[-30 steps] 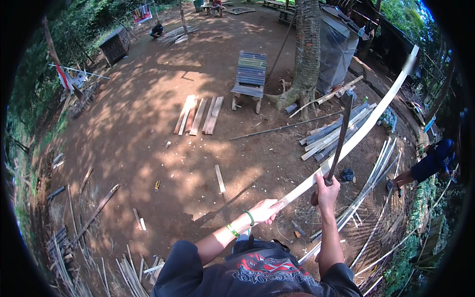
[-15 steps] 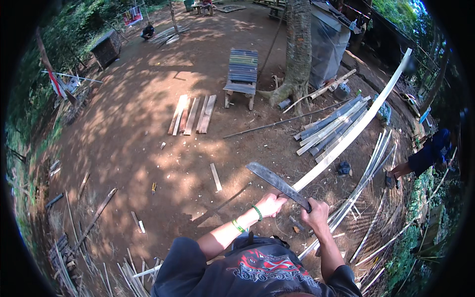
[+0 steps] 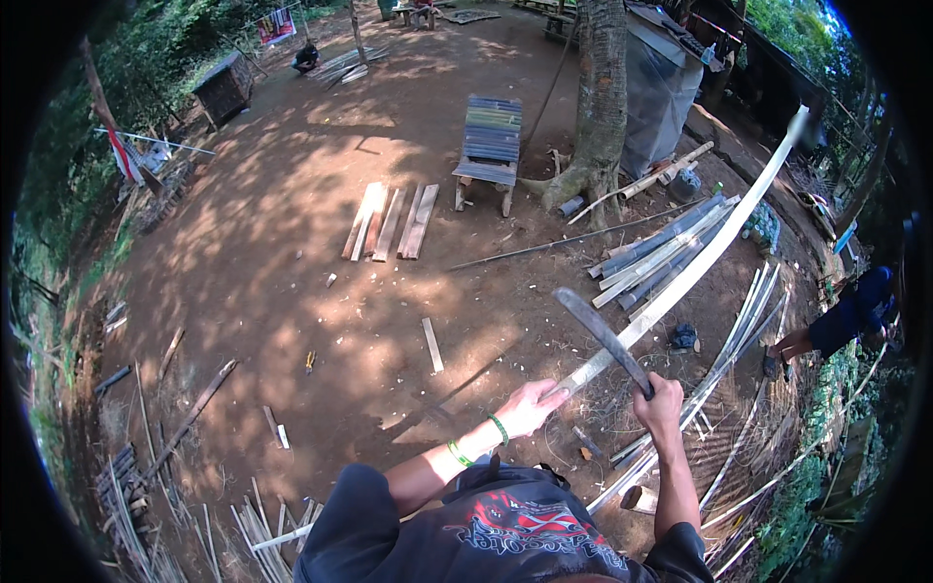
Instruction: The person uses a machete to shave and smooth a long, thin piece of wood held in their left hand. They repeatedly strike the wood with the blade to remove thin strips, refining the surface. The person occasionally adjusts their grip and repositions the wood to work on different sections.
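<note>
My left hand (image 3: 532,406) is closed round the near end of a long, pale bamboo strip (image 3: 683,296), which slants up and away to the far right. Green and yellow bands circle that wrist. In my right hand (image 3: 663,403) is the handle of a machete (image 3: 604,332). Its dark, broad blade crosses the strip just beyond my left hand, pointing up and to the left. Whether the edge touches the strip I cannot tell.
Several split bamboo pieces (image 3: 646,255) lie in a pile to the right, with thin strips (image 3: 743,330) nearer me. Short boards (image 3: 389,223) rest on the dirt ahead, before a slatted bamboo chair (image 3: 491,136) and a tree (image 3: 600,87). Another person (image 3: 855,311) stands at the right edge.
My right hand and the machete have moved right and away along the strip, the blade turning steeper. My left hand keeps its hold on the strip. The whole view has shifted slightly.
</note>
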Action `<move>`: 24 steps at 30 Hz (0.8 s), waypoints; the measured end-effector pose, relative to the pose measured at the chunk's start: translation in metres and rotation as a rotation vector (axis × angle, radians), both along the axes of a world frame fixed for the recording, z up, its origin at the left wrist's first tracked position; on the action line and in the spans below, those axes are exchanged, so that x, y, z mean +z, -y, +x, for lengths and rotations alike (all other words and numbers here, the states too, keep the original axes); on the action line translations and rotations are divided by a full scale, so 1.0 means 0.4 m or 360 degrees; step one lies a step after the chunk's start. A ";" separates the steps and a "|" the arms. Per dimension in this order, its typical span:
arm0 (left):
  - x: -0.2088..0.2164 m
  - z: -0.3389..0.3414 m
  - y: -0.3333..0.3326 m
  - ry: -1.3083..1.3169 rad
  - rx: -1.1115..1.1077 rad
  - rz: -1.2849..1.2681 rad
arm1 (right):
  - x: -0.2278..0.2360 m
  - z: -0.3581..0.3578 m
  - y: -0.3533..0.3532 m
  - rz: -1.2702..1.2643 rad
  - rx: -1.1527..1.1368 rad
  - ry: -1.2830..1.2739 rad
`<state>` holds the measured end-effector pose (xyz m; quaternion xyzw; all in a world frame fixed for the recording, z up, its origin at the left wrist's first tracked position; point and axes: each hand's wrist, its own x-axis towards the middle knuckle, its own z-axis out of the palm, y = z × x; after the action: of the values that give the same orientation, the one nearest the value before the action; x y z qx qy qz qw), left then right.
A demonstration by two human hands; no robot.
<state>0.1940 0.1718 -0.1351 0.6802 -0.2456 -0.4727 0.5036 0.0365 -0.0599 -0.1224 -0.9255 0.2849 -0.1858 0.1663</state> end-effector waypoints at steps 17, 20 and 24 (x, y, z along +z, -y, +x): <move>0.018 -0.030 -0.034 -0.0146 0.0026 0.0045 | 0.032 0.009 0.062 -0.0142 -0.0050 -0.0024; 0.022 -0.009 -0.014 -0.0128 -0.0012 0.0177 | 0.018 0.011 0.004 -0.0315 0.0451 0.0008; 0.031 -0.015 -0.064 0.0034 0.0007 0.0026 | 0.074 0.018 0.121 0.0111 -0.0147 0.0024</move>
<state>0.1878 0.1975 -0.1228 0.6899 -0.2454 -0.4663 0.4964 0.0436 -0.1081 -0.0929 -0.9037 0.3323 -0.1902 0.1919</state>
